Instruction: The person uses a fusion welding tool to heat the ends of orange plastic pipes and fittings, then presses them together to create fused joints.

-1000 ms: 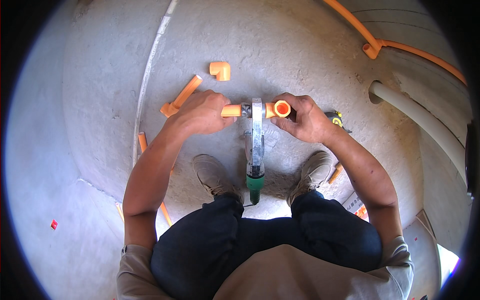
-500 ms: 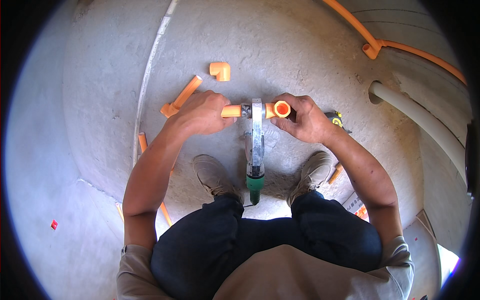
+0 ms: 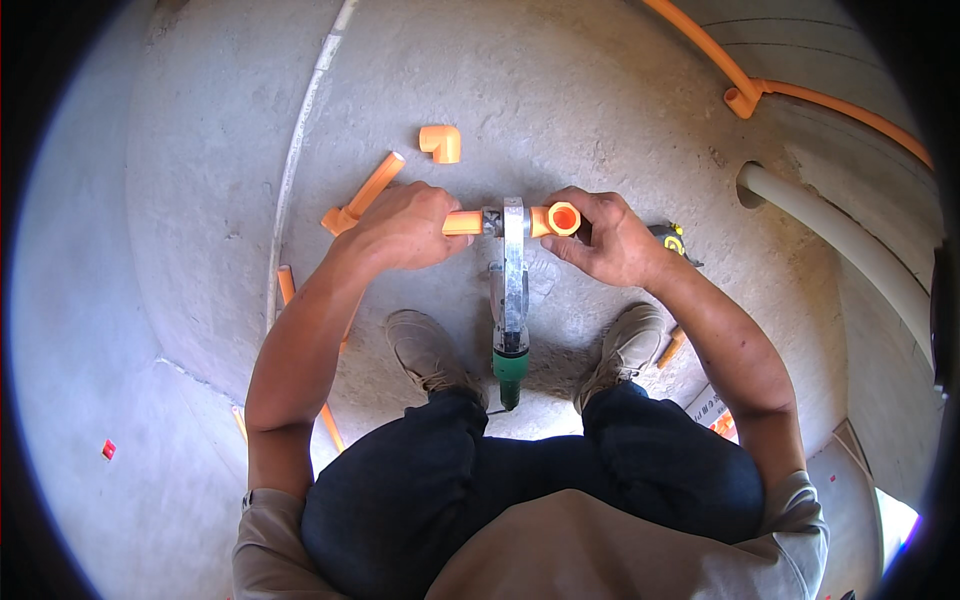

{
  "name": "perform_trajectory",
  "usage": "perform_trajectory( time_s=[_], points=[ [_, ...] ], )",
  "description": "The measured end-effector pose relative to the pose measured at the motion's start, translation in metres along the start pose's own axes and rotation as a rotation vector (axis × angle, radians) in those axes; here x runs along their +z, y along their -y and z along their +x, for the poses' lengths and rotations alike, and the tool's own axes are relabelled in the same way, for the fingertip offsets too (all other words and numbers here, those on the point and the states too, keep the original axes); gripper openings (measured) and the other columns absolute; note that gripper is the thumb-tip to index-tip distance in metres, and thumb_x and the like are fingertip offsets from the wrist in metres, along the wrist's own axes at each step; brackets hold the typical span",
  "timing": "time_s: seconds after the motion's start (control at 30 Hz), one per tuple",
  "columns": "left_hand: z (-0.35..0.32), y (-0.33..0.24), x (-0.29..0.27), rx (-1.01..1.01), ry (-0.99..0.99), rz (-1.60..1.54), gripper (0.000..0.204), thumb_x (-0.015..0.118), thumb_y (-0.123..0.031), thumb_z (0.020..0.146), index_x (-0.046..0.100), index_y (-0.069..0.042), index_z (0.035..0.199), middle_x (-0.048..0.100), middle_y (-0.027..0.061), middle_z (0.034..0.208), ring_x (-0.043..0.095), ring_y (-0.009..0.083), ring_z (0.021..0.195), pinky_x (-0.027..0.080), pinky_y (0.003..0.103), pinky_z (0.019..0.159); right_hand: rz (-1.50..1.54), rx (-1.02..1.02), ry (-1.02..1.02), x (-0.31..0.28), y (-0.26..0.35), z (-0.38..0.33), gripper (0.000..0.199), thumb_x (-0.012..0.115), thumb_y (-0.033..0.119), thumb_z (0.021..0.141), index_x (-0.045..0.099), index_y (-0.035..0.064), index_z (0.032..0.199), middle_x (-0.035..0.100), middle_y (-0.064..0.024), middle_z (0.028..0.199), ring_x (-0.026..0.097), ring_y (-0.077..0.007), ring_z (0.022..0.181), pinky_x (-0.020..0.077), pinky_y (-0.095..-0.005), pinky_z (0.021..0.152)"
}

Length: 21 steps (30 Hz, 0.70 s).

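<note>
A pipe welding tool (image 3: 513, 290) with a flat grey blade and a green handle lies on the concrete floor between my shoes. My left hand (image 3: 400, 225) grips a short orange pipe (image 3: 463, 222) and holds its end against the left side of the tool's head. My right hand (image 3: 605, 235) holds an orange fitting (image 3: 560, 218) against the right side of the head, its round opening facing up.
An orange elbow fitting (image 3: 441, 142) and a loose orange pipe piece (image 3: 372, 186) lie on the floor beyond my left hand. More orange pipe offcuts (image 3: 286, 284) lie to the left. A yellow-black tape measure (image 3: 672, 238) sits behind my right wrist. A thick white pipe (image 3: 840, 240) and orange piping (image 3: 745, 95) run at the right.
</note>
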<state>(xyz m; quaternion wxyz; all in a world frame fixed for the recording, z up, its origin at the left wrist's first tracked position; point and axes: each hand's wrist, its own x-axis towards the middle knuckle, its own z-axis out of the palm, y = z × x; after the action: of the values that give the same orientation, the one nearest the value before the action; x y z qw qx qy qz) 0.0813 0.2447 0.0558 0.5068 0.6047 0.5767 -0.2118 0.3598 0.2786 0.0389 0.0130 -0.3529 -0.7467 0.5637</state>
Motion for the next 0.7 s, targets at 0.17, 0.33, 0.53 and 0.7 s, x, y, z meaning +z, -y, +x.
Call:
perform_trajectory(
  time_s=[0.17,0.33,0.53,0.7],
  points=[
    [0.0002,-0.0011,-0.001,0.002,0.006,0.007,0.034,0.074,-0.034,0.092,0.074,-0.001,0.1,0.073,0.0206,0.089,0.072,0.0361,0.088,0.054,0.047,0.081,0.0,0.035,0.033,-0.0012,0.0003,0.0001,0.033,0.078,0.019,0.091,0.066,0.0009,0.116,0.072,-0.0173,0.093,0.072,-0.0308,0.082,0.0576,-0.0409,0.078],
    [0.0,-0.0009,-0.0015,-0.012,0.02,0.002,0.034,0.074,-0.035,0.092,0.075,-0.001,0.101,0.073,0.0204,0.09,0.072,0.0359,0.09,0.054,0.047,0.081,-0.01,-0.003,0.007,-0.0003,0.0015,-0.0008,0.033,0.078,0.019,0.092,0.065,0.0008,0.116,0.072,-0.0169,0.094,0.073,-0.0303,0.082,0.0577,-0.0409,0.077],
    [0.0017,-0.0006,-0.001,-0.018,0.04,0.013,0.034,0.074,-0.035,0.093,0.075,-0.002,0.102,0.073,0.0203,0.091,0.072,0.0356,0.09,0.055,0.047,0.082,-0.004,0.006,0.018,0.0009,-0.0017,-0.0007,0.034,0.078,0.02,0.092,0.065,0.0007,0.117,0.072,-0.0169,0.095,0.073,-0.0303,0.083,0.0583,-0.0411,0.078],
    [0.0011,-0.0006,-0.0009,-0.013,0.03,0.012,0.034,0.074,-0.035,0.093,0.075,-0.002,0.102,0.073,0.0201,0.09,0.072,0.0357,0.089,0.055,0.047,0.082,0.001,0.022,0.025,-0.0003,0.0006,-0.0003,0.035,0.078,0.021,0.092,0.065,0.0006,0.117,0.073,-0.017,0.096,0.073,-0.0305,0.084,0.0584,-0.0414,0.079]
  ],
)
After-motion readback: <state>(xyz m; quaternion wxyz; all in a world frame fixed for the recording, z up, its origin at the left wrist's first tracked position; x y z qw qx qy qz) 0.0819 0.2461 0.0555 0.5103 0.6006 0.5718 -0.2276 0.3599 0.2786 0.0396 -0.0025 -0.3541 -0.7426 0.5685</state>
